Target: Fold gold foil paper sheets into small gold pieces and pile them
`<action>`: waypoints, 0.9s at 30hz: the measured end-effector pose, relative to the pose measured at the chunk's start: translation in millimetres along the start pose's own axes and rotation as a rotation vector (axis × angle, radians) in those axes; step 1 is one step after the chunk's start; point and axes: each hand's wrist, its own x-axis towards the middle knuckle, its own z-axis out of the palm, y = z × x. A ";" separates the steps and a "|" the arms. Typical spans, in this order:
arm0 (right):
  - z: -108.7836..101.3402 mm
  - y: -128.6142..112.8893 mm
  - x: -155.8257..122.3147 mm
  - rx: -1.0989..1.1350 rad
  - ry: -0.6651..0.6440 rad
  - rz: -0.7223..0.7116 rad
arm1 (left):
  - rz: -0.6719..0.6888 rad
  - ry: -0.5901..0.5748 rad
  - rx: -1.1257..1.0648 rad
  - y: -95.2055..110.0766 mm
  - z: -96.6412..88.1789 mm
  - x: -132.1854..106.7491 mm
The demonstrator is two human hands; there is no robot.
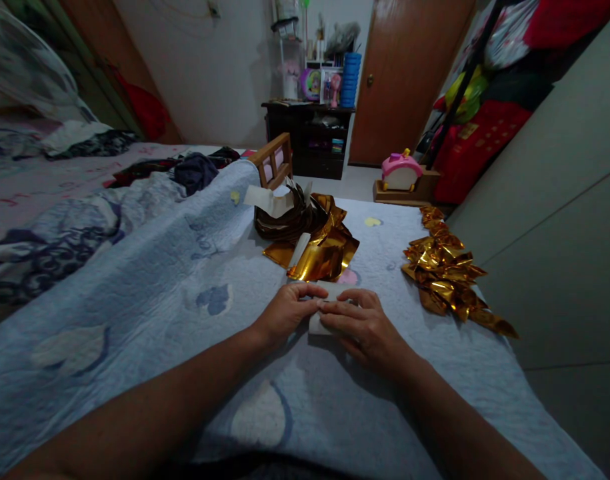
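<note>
A small pale sheet of paper lies on the blue bedspread in front of me, partly covered by my fingers. My left hand pinches its left side between thumb and fingers. My right hand is closed over the right side, its fingertips meeting those of the left at the middle. Just beyond, a loose pile of gold foil sheets rests against a curled dark stack of papers with white edges. To the right lies a heap of folded gold foil pieces.
The quilted bedspread has heart shapes. A wooden bed rail stands at the far edge, with rumpled clothes to the left. A pink toy sits beyond the bed, and a pale cabinet borders the right side.
</note>
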 end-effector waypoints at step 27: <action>1.3 7.6 -2.7 0.334 0.413 0.428 | 0.291 0.075 0.076 9.7 2.7 -6.4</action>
